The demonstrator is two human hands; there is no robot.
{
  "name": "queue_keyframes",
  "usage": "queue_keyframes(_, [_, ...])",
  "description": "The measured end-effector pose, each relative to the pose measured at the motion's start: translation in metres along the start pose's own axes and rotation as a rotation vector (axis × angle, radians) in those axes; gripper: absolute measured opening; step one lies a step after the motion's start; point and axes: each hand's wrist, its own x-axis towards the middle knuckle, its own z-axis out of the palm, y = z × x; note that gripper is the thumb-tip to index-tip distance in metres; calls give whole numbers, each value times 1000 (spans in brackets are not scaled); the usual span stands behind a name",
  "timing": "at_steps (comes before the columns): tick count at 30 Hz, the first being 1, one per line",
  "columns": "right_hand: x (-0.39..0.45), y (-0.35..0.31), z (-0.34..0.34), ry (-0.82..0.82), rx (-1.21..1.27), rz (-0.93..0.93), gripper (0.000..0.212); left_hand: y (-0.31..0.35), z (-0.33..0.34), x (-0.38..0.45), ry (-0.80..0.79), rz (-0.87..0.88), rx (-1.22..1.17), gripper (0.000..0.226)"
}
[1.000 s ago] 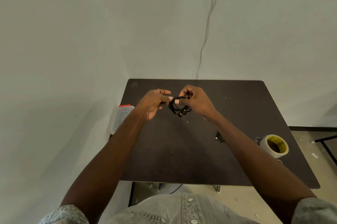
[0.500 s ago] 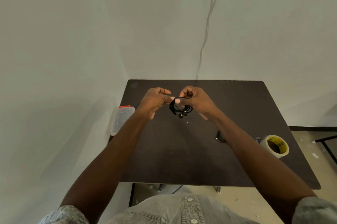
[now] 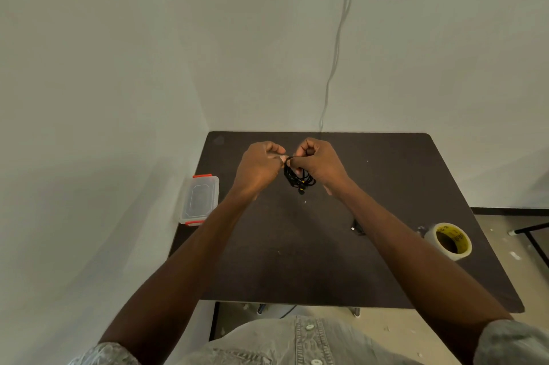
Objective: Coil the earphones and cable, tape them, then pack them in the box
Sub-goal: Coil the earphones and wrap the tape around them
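A small coil of black earphones point(image 3: 298, 179) with yellow accents hangs between my hands above the dark table point(image 3: 297, 260). My right hand point(image 3: 319, 162) is closed around the top of the coil. My left hand point(image 3: 260, 167) pinches at the same spot, its thumb and fingertips pressed against what looks like a bit of pale tape. A clear plastic box point(image 3: 199, 200) with red clips sits closed at the table's left edge. The roll of clear tape point(image 3: 450, 241) with a yellow core lies at the right. A second black cable point(image 3: 358, 229) peeks out beside my right forearm, mostly hidden.
The table stands in a corner, with white walls on the left and behind it. A thin white cord point(image 3: 335, 49) runs down the back wall. A black metal frame point(image 3: 531, 234) stands on the floor off the right edge.
Both hands have stayed at the coil and drifted slightly down together. The fingers have closed tighter around the top of the coil.
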Motion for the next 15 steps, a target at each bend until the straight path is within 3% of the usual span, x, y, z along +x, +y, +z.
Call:
queue_keyframes(7, [-3,-2,10,127,48,-17,20,-4,16,-22,175,99,-12,26])
queue_keyframes(15, [-3,-5,13,93,343,165,18,-10,27,-38,155,185,-44,46])
